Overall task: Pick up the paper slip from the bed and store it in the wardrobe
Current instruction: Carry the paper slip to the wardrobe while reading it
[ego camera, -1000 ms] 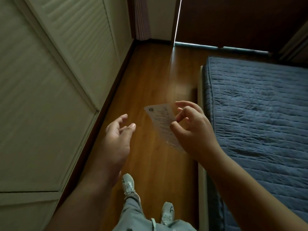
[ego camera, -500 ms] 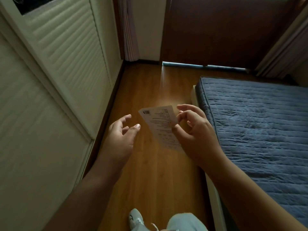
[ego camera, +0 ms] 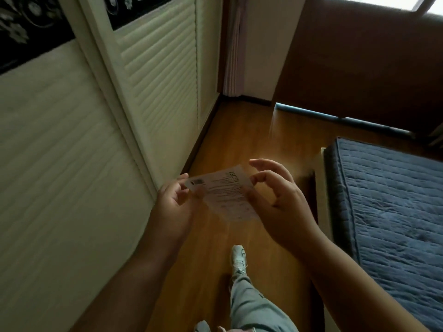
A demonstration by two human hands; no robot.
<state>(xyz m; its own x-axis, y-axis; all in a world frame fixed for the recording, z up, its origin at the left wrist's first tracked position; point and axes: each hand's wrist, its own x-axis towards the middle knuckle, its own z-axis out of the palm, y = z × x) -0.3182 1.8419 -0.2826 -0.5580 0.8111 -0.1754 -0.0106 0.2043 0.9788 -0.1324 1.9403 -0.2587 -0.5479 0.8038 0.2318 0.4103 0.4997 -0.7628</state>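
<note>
The paper slip (ego camera: pixel 224 192), white with printed lines and a small code at its left corner, hangs in the air above the wooden floor. My right hand (ego camera: pixel 278 202) pinches its right side with the thumb underneath. My left hand (ego camera: pixel 173 204) holds its left corner between thumb and fingers. The wardrobe (ego camera: pixel 72 164), with cream louvred doors that look shut, runs along the left. The bed (ego camera: pixel 393 212) with a blue quilted cover lies to the right.
A strip of wooden floor (ego camera: pixel 239 144) runs between wardrobe and bed. My leg in grey trousers with a white shoe (ego camera: pixel 238 258) is below the hands. A dark brown wall panel (ego camera: pixel 359 56) and a pale curtain (ego camera: pixel 233 44) stand at the far end.
My left hand has moved right and taken hold of the slip's left corner; before, it was open and apart from it. The view has tilted up, showing more of the wardrobe.
</note>
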